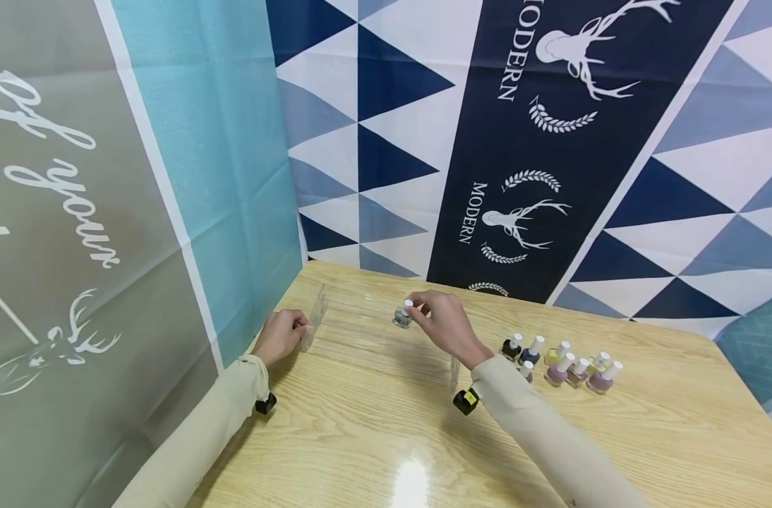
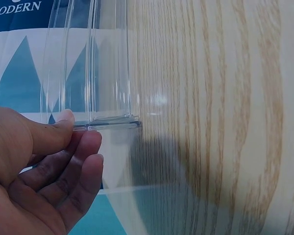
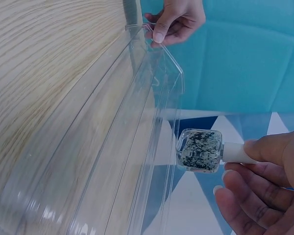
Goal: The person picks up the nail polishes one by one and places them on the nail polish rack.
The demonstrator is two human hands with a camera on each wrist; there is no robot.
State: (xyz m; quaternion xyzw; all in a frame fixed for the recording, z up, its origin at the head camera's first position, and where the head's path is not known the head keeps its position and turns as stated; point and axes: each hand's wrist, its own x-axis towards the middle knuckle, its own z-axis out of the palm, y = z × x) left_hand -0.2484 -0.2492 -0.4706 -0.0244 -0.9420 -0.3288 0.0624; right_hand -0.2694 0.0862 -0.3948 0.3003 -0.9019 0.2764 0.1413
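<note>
A clear plastic tiered rack [image 1: 373, 331] stands on the wooden table, its steps running left to right. My left hand [image 1: 283, 334] pinches the rack's left end panel between thumb and fingers, as the left wrist view also shows. Over the rack's back part, my right hand [image 1: 446, 323] pinches a nail polish bottle [image 3: 200, 151] by its white cap [image 3: 237, 152]. The bottle is clear glass with dark speckles inside. In the right wrist view it is tilted sideways beside the rack's edge; whether it touches the rack I cannot tell.
Several nail polish bottles [image 1: 557, 370] with white caps stand in a group on the table [image 1: 678, 409], right of the rack. They are black, dark blue, yellow and mauve. A patterned cloth [image 1: 386, 141] hangs behind the table, and a grey and teal one [image 1: 227, 176] at left.
</note>
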